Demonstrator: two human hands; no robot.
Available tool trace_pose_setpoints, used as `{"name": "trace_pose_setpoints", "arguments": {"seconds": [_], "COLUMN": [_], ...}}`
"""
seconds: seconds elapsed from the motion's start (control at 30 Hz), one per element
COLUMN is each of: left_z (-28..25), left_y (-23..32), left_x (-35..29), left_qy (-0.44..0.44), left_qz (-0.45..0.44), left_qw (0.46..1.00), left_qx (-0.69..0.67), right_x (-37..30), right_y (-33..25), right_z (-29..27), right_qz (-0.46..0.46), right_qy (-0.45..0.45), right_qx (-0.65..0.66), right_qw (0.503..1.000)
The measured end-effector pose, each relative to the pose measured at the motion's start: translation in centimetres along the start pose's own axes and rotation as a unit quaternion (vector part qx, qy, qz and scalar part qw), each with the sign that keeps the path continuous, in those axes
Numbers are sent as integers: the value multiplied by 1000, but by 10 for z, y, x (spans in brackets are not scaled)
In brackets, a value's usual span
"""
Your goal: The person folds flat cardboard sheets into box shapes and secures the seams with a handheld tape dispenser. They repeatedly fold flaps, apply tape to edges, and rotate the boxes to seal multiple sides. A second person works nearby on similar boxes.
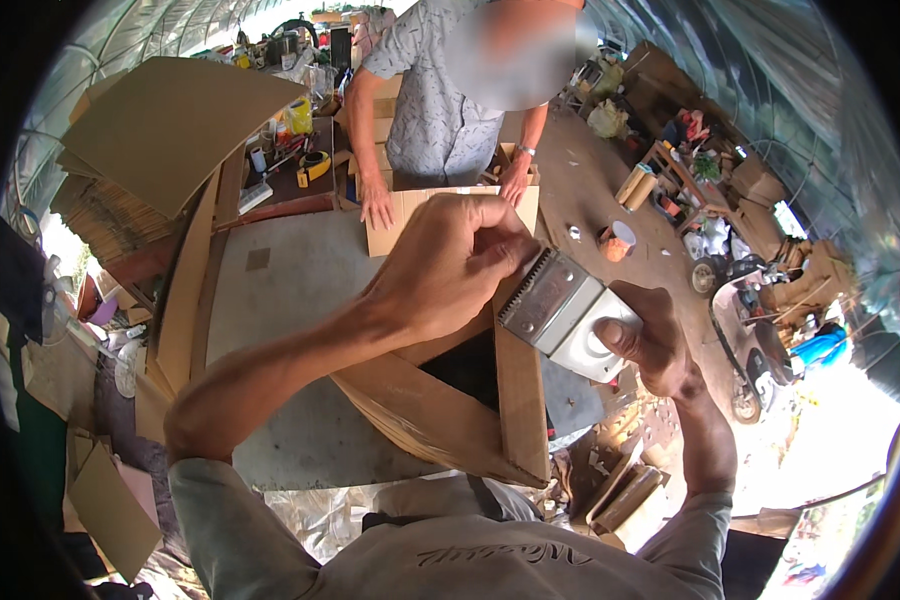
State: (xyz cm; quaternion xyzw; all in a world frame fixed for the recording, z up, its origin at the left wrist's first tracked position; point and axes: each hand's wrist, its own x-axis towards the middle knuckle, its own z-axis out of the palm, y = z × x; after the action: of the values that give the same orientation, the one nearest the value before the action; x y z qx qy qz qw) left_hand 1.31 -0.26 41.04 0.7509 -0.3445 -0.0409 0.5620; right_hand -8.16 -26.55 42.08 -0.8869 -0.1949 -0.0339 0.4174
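My right hand (660,340) is closed round 1 dispenser (582,318), held up by the right edge of the near box (430,410). My left hand (455,262) is curled, fingertips pinched; whether they grip tape I cannot tell. Risk: cut fingertips, should they slip onto the toothed edge (526,282) just beside them. Count: 1 dispenser; 2 boxes, including 1 far box (395,228) under a co-worker's 2 hands (375,200); 1 table (270,310).

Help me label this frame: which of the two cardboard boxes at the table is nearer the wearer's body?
The near box, showing below the wearer's left hand; the far box is across the table, with the co-worker's hands on it.
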Motion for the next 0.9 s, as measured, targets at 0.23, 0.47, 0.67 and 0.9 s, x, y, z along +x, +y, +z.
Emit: {"name": "trace_pose_setpoints", "arguments": {"seconds": [0.23,0.47,0.67,0.9], "left_z": [-27,-62,-72,-67], "left_y": [-23,-58,-77,-107], "left_x": [-5,-11,-13,-21], "left_qy": [30,32,17,-17], "left_qz": [-16,-118,-195,-264], "left_qw": [999,984,965,950], "left_qx": [32,-130,-176,-165], "right_x": [9,-6,10,30], "right_y": [-17,-1,5,-3], "right_z": [-18,-39,-39,-32], "right_qz": [171,319,370,427], "right_qy": [-111,-80,-103,-140], "right_qx": [114,233,248,254], "right_qw": [972,915,889,856]}}
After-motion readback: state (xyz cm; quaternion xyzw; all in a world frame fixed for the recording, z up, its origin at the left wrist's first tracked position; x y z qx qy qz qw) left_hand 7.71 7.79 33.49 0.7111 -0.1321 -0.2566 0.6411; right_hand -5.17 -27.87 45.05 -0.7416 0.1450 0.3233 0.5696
